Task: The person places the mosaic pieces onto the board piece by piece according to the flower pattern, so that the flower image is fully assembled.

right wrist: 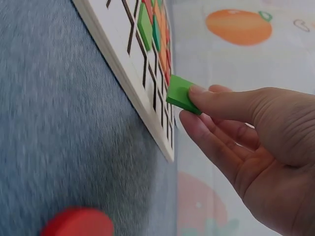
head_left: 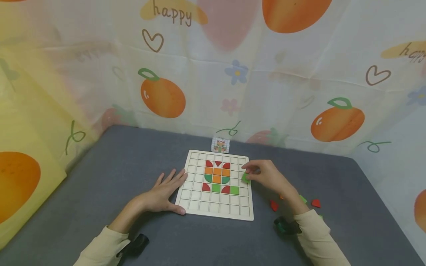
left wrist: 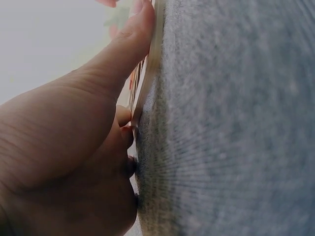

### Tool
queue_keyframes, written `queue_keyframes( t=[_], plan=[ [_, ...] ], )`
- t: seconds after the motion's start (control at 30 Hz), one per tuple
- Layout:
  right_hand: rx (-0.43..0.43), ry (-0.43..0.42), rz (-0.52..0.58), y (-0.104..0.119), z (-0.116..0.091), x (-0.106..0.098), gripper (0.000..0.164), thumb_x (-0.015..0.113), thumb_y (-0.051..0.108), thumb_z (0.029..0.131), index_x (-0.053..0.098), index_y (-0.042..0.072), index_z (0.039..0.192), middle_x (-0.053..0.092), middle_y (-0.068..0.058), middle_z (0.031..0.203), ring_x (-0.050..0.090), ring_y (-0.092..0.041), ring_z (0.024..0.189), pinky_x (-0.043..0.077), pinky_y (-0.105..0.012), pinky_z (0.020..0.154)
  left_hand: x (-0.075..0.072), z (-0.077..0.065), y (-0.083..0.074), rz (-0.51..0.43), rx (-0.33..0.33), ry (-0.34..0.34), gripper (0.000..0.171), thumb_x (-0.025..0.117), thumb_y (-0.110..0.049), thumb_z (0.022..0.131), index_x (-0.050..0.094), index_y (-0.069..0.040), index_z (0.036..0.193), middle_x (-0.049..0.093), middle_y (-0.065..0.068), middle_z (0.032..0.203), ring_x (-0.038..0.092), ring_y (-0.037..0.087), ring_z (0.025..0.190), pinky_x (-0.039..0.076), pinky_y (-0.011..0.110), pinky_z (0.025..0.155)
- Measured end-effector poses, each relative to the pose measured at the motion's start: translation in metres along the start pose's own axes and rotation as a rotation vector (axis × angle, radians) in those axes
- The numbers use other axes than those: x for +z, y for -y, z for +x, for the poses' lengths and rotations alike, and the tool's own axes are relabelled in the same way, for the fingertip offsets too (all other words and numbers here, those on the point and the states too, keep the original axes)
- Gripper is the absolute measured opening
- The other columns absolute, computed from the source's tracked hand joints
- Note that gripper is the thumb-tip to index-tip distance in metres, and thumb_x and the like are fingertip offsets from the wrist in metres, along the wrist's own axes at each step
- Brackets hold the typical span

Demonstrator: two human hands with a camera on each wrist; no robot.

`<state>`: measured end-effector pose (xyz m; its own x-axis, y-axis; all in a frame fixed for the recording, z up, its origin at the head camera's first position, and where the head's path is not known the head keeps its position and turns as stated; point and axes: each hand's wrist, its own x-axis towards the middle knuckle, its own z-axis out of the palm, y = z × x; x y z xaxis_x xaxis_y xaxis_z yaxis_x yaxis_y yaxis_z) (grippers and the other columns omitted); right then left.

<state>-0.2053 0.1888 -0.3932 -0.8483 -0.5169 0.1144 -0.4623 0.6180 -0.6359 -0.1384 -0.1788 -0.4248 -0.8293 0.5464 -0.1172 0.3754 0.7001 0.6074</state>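
Note:
My right hand (head_left: 266, 176) pinches a light green square tile (right wrist: 178, 93) between thumb and fingers, over the right edge of the white grid board (head_left: 214, 214). On the left, my left hand (head_left: 161, 195) lies with fingers spread, fingertips and thumb at the board's left edge. The left wrist view shows the thumb (left wrist: 125, 42) along that edge. Tiles sit in the middle cells: red curved pieces, a red triangle (head_left: 217, 163), orange squares (head_left: 217, 171), dark green curved pieces (head_left: 225, 180) and two light green squares (head_left: 234, 190).
A small pattern card (head_left: 220, 145) lies behind the board. Loose tiles are scattered right of it, among them red ones (head_left: 316, 203) and a green one (head_left: 303, 199), partly hidden by my right forearm. A printed curtain (head_left: 213, 88) hangs behind the grey table (head_left: 133, 159).

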Motion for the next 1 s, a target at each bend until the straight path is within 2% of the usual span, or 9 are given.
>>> queue_keyframes(
  t=[0.47, 0.8, 1.0],
  plan=[
    [-0.060, 0.030, 0.094, 0.029, 0.018, 0.015, 0.029, 0.076, 0.006, 0.084, 0.071, 0.001, 0.112, 0.069, 0.000, 0.090, 0.065, -0.015, 0.085, 0.055, -0.032, 0.075, 0.001, 0.000, 0.002, 0.014, -0.004, 0.000, 0.115, 0.081, -0.051, 0.074, 0.017, 0.000, 0.156, 0.009, 0.018, 0.163, -0.003, 0.044, 0.148, -0.008, 0.064, 0.112],
    [-0.094, 0.092, 0.102, 0.038, 0.037, 0.042, 0.026, 0.074, 0.004, 0.086, 0.071, 0.002, 0.112, 0.070, -0.001, 0.092, 0.065, -0.014, 0.087, 0.053, -0.029, 0.075, 0.001, 0.002, 0.001, 0.023, -0.006, 0.002, 0.116, 0.081, -0.050, 0.074, 0.017, 0.000, 0.155, 0.009, 0.018, 0.163, -0.002, 0.044, 0.148, -0.008, 0.064, 0.112],
    [-0.074, 0.120, 0.129, 0.049, 0.046, 0.056, 0.026, 0.075, 0.004, 0.085, 0.072, 0.002, 0.111, 0.070, -0.003, 0.091, 0.064, -0.013, 0.086, 0.053, -0.028, 0.078, 0.000, 0.002, 0.000, 0.024, -0.009, 0.008, 0.116, 0.081, -0.051, 0.074, 0.017, 0.000, 0.156, 0.009, 0.018, 0.163, -0.002, 0.044, 0.148, -0.008, 0.064, 0.111]
  ],
)
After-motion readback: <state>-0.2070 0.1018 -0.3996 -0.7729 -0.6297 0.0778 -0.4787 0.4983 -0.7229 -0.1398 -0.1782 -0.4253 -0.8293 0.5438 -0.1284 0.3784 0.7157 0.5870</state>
